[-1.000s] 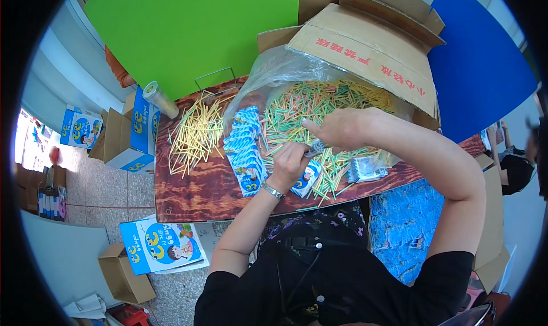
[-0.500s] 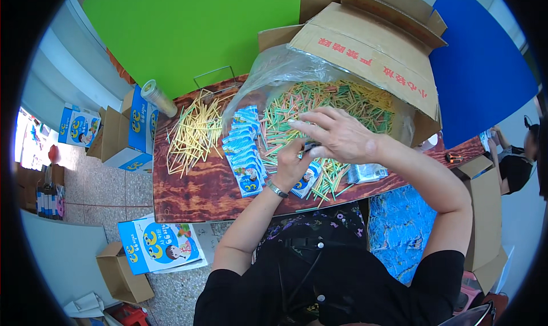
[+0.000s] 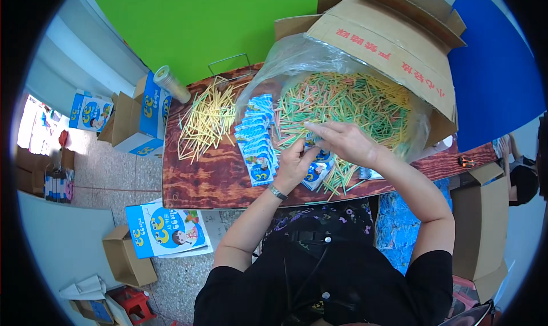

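My left hand (image 3: 292,167), with a watch or bracelet at the wrist, is closed on a small blue-and-white packet (image 3: 312,139). Just right of it, my right hand (image 3: 349,144) has its fingers together, pointing left over the packet; whatever they pinch is hidden. Beyond both hands spreads a large heap of thin pink, green and yellow sticks (image 3: 348,103) on clear plastic film. Another blue packet (image 3: 317,175) lies below my hands. To the left, an overlapping row of similar packets (image 3: 255,138) runs along the table.
A pile of pale yellow sticks (image 3: 208,123) lies left on the wooden table (image 3: 197,186), near a clear canister (image 3: 171,84). An open carton (image 3: 382,46) stands behind the heap. Blue printed boxes (image 3: 165,232) are at the left. Another person (image 3: 522,177) is at far right.
The view has shifted, so the table appears farther right and higher. My right hand has come lower against the heap, and the packet between my hands shows more of its blue face.
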`<state>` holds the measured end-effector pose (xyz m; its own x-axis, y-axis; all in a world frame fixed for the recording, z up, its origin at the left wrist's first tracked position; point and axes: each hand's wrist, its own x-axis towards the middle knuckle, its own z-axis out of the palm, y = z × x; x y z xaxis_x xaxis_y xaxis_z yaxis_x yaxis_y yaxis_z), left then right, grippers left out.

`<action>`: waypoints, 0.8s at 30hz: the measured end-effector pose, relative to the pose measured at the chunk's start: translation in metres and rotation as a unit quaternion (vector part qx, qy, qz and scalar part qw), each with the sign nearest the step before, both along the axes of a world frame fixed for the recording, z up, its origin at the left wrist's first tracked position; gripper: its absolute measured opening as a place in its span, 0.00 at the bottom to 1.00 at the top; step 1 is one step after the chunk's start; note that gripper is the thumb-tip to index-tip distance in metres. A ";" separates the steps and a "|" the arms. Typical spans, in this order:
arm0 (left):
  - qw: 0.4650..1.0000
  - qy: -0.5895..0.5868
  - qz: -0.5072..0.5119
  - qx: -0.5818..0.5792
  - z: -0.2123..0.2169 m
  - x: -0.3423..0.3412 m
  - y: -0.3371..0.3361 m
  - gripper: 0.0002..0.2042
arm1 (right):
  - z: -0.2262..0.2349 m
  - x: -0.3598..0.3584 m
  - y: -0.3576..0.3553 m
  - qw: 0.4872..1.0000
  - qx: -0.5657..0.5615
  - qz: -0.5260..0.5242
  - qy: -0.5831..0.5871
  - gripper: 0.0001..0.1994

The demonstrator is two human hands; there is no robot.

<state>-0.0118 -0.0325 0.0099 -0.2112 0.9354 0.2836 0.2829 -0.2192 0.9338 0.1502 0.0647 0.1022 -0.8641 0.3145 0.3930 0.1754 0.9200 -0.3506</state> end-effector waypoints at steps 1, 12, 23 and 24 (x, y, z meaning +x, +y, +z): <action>1.000 -0.020 0.006 0.018 0.007 0.002 -0.005 0.04 | -0.001 -0.007 -0.003 0.998 0.012 0.023 0.063 0.32; 0.995 -0.064 0.045 0.063 0.010 -0.021 -0.040 0.13 | -0.028 -0.024 -0.028 0.981 -0.048 0.024 0.185 0.29; 0.990 0.093 0.103 0.025 0.013 -0.041 -0.069 0.06 | -0.027 -0.023 -0.033 0.990 -0.079 0.023 0.112 0.22; 0.990 0.093 0.103 0.023 0.012 -0.049 -0.074 0.06 | -0.026 -0.022 -0.028 0.978 -0.144 -0.011 0.151 0.21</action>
<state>-0.0604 -0.1065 0.0221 -0.3358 0.8633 0.3768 0.4915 -0.1807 0.8519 0.1284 0.0369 0.0758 -0.7142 0.4667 0.5216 0.0430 0.7731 -0.6329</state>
